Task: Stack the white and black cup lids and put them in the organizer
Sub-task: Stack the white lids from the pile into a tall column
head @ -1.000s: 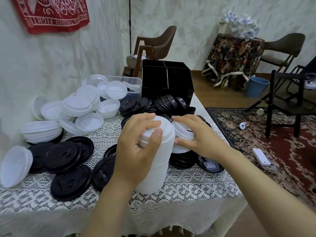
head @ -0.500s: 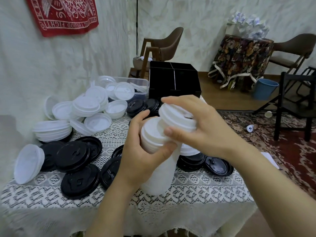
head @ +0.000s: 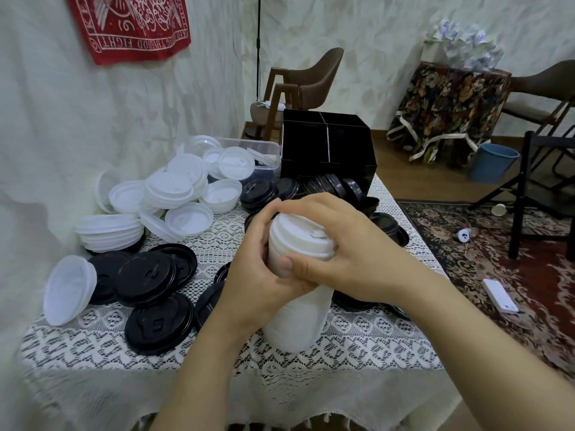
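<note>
My left hand [head: 258, 281] curls its fingers round the tall white lid stack [head: 298, 321] standing on the desk [head: 376, 337]. My right hand [head: 351, 250] clasps its top lid [head: 295, 233]. The black organizer [head: 326, 150] stands behind.

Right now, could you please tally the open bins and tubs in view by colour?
Black organizer: 1
Clear tub: 1
Blue bucket: 1
Total: 3
</note>
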`<state>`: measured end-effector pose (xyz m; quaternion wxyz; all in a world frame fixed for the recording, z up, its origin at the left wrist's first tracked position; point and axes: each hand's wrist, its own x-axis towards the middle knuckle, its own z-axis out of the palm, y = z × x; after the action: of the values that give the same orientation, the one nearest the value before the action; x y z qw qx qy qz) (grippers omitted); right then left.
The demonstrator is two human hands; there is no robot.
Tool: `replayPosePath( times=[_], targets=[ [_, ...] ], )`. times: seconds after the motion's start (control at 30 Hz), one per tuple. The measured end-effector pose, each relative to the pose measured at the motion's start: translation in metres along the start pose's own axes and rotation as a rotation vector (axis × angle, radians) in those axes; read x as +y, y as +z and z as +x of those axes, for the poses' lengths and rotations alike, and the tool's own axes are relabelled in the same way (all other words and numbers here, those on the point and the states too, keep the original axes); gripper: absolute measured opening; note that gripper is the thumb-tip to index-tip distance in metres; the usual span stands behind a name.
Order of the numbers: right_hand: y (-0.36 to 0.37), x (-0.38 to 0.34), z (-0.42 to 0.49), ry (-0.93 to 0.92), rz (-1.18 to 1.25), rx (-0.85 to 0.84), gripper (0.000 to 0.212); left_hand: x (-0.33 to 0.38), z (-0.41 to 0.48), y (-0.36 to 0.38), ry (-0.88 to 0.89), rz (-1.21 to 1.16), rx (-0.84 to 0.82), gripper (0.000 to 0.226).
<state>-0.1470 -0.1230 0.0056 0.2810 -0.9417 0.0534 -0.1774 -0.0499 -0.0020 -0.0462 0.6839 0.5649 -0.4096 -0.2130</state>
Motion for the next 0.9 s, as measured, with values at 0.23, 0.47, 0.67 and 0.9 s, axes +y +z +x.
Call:
replayPosePath(
  times=[0.23, 0.47, 0.67, 0.9],
  targets=[
    [0.0, -0.002, -0.005, 0.04, -0.013, -0.045, 0.063, 0.002, 0.0, 0.0, -0.019, 0.007, -0.057, 0.073],
    [0.002, -0.003, -0.008, 0.059, -0.019, -0.053, 0.065, 0.0, -0.002, 0.007, 0.041, 0.077, -0.035, 0.085],
    [-0.008, -0.001, -0.006, 0.021, -0.122, -0.139, 0.069, 0.001, -0.008, 0.015, 0.105, 0.159, 0.087, 0.092],
    [-0.008, 0.002, -0.006, 0.009, 0.019, -0.124, 0.074, 0.0, -0.007, 0.019, 0.103, 0.117, 0.133, 0.081]
  ],
)
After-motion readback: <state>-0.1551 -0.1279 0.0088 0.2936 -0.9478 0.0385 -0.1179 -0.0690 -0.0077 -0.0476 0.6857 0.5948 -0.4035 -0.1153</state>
